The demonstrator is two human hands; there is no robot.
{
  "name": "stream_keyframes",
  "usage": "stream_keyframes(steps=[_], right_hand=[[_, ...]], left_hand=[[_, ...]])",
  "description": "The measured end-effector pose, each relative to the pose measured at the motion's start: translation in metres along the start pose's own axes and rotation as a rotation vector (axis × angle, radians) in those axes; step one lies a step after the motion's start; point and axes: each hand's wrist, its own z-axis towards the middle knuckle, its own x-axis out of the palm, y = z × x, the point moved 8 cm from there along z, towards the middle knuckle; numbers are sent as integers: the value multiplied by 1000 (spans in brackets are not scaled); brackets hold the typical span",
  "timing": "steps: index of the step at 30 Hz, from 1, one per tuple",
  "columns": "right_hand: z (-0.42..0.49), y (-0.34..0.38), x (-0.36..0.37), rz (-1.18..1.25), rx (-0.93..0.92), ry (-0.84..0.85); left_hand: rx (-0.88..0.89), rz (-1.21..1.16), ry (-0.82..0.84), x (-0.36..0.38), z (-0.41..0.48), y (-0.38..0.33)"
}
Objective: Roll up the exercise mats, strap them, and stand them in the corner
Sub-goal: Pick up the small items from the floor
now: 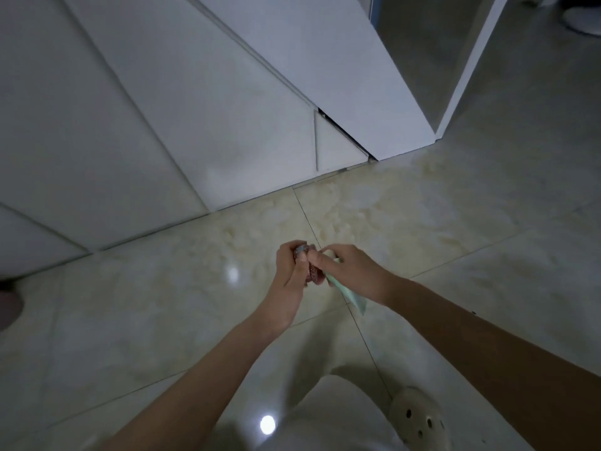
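Glossy floor (pixel 146 304) tiles below white wall panels (pixel 146 109), with no mat in view.
Over the floor, the left hand (pixel 291 271) curls round a reddish patterned bundle (pixel 313 277) while the right hand (pixel 353 275) pinches a pale green strip (pixel 353 297) trailing from it. These are probably straps being sorted. No rolled, strapped or stood mat shows, so progress cannot be judged.

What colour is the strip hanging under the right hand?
Pale mint green. The strip hangs below the right hand, clearest in the head view.
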Motion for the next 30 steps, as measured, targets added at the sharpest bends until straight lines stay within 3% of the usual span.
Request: stream_keyframes(steps=[10, 14, 17, 21, 30], right_hand=[[-8, 71, 88, -463, -20, 390], [-7, 96, 129, -789, -50, 542], [10, 124, 150, -1009, -156, 502], [38, 165, 161, -1031, -258, 413], [115, 255, 210, -1204, -424, 354]], left_hand=[[-205, -78, -100, -95, -53, 8], [-388, -157, -249, -149, -87, 20], [-371, 23, -394, -195, -110, 16], [-345, 561, -398, -259, -129, 22], [-319, 905, -413, -368, -115, 13]])
